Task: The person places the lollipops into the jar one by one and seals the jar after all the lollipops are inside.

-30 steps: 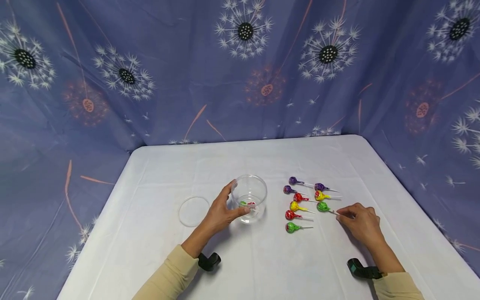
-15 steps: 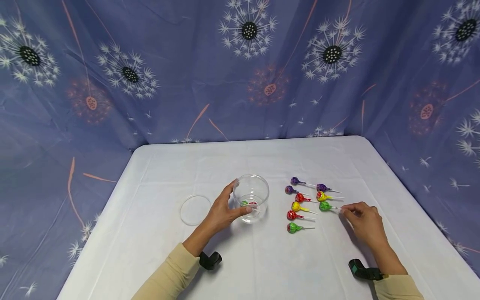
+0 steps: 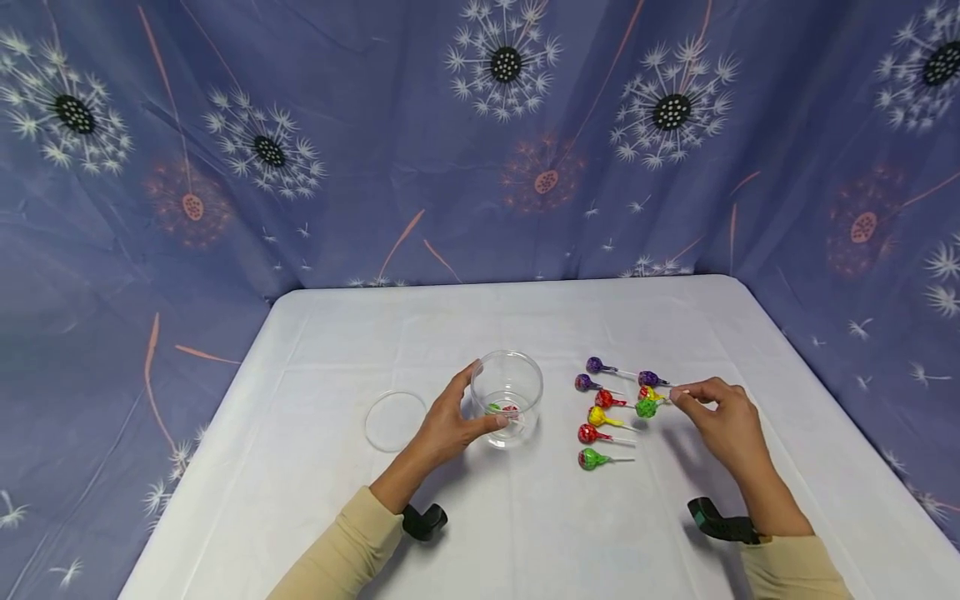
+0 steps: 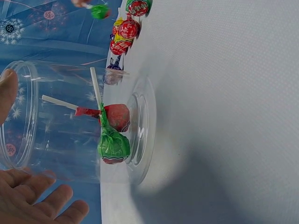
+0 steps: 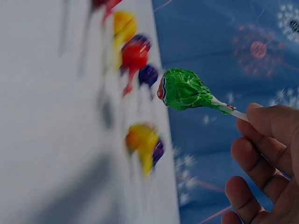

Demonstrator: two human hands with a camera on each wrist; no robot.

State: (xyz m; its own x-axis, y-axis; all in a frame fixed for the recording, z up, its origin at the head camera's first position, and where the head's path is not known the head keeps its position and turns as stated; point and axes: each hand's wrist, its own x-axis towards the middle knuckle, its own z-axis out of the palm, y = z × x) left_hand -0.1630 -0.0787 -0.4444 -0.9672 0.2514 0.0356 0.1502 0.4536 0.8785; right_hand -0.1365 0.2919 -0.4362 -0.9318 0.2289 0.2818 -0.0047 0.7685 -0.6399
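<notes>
My left hand (image 3: 452,421) holds a clear plastic jar (image 3: 507,375) round its side, thumb in front and fingers behind. Inside the jar, at its bottom, lie a green lollipop (image 4: 113,144) and a red lollipop (image 4: 117,117), their white sticks leaning up toward the open mouth. My right hand (image 3: 720,421) pinches the stick of another green lollipop (image 5: 184,91) between thumb and forefinger. That lollipop is lifted off the table, its head pointing left. In the head view it overlaps a yellow lollipop (image 3: 647,392) lying behind it.
Several wrapped lollipops lie in two loose columns right of the jar, among them a purple one (image 3: 595,365), a red one (image 3: 588,433) and a green one (image 3: 590,458). A clear ring-like lid (image 3: 367,429) lies left of the jar on the white-covered table (image 3: 525,533).
My right hand has raised the green lollipop by its stick from the table, up and slightly away from me. The left hand still holds the jar in place.
</notes>
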